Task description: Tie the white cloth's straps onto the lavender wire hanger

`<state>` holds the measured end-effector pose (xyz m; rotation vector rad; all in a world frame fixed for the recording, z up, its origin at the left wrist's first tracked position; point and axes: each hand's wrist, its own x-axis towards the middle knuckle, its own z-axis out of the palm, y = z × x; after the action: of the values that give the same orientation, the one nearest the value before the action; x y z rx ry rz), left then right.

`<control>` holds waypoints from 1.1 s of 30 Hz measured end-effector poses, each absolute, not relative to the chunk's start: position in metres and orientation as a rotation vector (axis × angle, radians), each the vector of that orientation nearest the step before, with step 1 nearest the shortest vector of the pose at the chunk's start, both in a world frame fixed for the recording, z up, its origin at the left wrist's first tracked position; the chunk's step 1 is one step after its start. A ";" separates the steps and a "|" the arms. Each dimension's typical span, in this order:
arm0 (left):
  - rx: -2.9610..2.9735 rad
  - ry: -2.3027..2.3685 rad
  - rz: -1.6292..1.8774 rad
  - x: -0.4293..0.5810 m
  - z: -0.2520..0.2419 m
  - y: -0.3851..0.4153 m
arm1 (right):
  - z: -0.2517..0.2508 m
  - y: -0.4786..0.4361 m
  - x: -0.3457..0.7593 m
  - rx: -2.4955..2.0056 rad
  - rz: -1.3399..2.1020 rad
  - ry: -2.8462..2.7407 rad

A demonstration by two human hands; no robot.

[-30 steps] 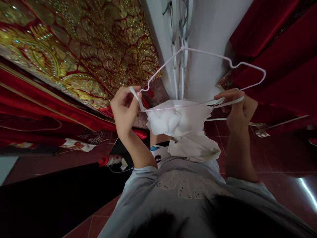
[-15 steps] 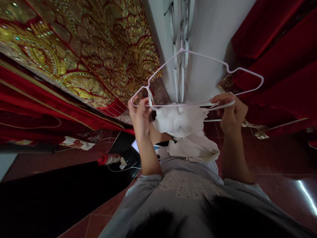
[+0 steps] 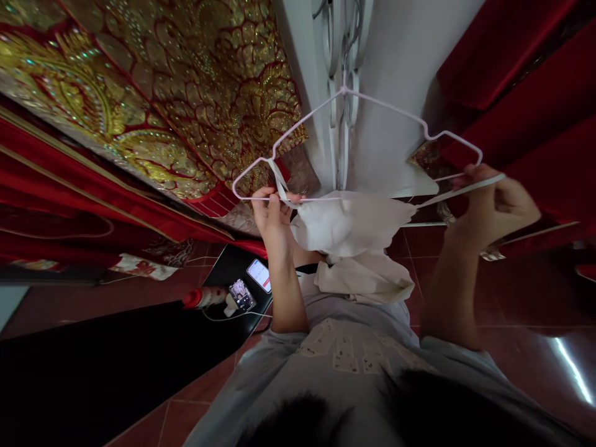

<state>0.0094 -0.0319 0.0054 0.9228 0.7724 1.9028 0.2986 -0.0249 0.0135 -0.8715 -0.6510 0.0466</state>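
Observation:
A pale pink clothes hanger (image 3: pixel 343 91) hangs by its metal hook in front of me. The white garment (image 3: pixel 367 226), with gathered fabric, dangles below its lower bar, and one strap (image 3: pixel 279 177) loops over the hanger's left notch. My left hand (image 3: pixel 274 214) is closed around the lower bar near that strap. On the other side, my right hand (image 3: pixel 500 202) grips the second strap, stretched taut over its fingers past the hanger's right end. Its fingertips are close to the hanger's right corner; whether they touch it is hard to see.
Gold sequined red garments (image 3: pixel 186 93) hang on the left, and red cloth (image 3: pixel 521 112) hangs on the right. White scrolled metalwork (image 3: pixel 342 143) stands behind the hanger. On a black table (image 3: pixel 139 354) are two phones, one a lit white-screened phone (image 3: pixel 259 275), and a red-capped bottle (image 3: pixel 200 298).
My right hand has moved outward to the right, drawing the strap past the hanger's end. The left hand has slid inward along the bar, and the hanger has shifted slightly left.

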 end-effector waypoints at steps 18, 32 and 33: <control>0.897 0.882 1.863 0.000 0.011 -0.035 | 0.024 0.010 0.348 -0.642 0.196 -0.938; 0.941 0.859 1.848 0.003 0.002 -0.032 | 0.080 -0.003 0.309 -1.049 0.085 -1.533; 0.951 0.838 1.854 0.004 0.001 -0.033 | 0.081 -0.004 0.306 -0.998 0.025 -1.534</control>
<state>0.0039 -0.0330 0.0014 0.9512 0.8381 1.8541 0.3058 -0.0042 0.0814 -0.9975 -1.5336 0.0250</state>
